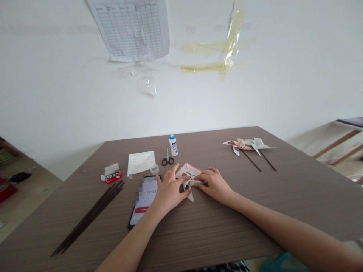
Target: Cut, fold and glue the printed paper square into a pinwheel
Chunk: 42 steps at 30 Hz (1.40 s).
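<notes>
A paper pinwheel [189, 169], pale with a pinkish edge, lies on the table between my two hands, its folded points drawn toward the middle. My left hand [170, 189] presses on its left side, thumb and index finger closed on the paper while the other fingers reach upward. From the right, my right hand [214, 184] pinches a folded part near the centre. Fingers cover much of the middle, so any small piece there is hidden. Just left of my left hand lies a phone [145, 200] with a timer on its screen.
Behind my hands stand a white glue bottle [173, 145] with a blue cap, scissors [167, 158] and a small clear cup [154, 169]. Further left are paper sheets [141, 162], a red box [112, 174] and dark sticks [90, 215]. Two pinwheels on sticks [241, 146] lie at right.
</notes>
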### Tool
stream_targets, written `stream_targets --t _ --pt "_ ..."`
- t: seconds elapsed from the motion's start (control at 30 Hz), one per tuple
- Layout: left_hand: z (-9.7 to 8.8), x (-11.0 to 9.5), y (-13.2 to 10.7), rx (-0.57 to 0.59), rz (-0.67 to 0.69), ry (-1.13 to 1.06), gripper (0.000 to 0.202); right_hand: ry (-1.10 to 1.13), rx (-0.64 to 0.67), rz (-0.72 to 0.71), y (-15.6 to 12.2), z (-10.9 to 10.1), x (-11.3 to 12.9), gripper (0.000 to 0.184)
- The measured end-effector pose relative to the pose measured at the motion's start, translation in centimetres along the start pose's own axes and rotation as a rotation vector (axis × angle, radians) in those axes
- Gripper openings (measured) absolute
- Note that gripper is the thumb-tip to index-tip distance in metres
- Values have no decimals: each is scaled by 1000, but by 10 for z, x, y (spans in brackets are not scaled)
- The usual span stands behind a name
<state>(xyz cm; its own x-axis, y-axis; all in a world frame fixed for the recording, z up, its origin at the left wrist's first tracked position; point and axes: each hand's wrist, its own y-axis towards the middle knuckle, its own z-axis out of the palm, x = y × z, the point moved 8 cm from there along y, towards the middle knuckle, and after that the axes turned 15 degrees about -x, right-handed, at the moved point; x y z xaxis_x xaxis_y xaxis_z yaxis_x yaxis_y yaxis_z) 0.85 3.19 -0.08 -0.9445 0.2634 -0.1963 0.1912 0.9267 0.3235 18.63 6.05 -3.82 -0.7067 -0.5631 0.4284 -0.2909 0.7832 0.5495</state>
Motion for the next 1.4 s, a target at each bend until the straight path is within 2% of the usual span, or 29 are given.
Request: stream_targets --t 0.1,0.27,0.5,0.97,1.13,1.27,1.4 --pt "2 2 0 3 -13 12 39 -1 -21 -28 0 0 1 13" --pt "4 2 0 -9 5 -6 53 -5 -5 -29 1 1 1 15" --pt "1 1 -3 -34 13 -19 38 -18 3 -21 1 1 2 16" --pt "0 1 -1 -15 -11 -25 35 -11 5 -6 1 1 -2 18" --pt "4 2 -1 28 -4 -44 36 55 -11 27 9 -8 -11 22" --pt "1 -1 -2 76 16 -71 37 46 -45 -4 17 -16 -23 34" --pt "-5 -4 -2 102 23 -107 36 76 78 -67 14 -9 -24 53"
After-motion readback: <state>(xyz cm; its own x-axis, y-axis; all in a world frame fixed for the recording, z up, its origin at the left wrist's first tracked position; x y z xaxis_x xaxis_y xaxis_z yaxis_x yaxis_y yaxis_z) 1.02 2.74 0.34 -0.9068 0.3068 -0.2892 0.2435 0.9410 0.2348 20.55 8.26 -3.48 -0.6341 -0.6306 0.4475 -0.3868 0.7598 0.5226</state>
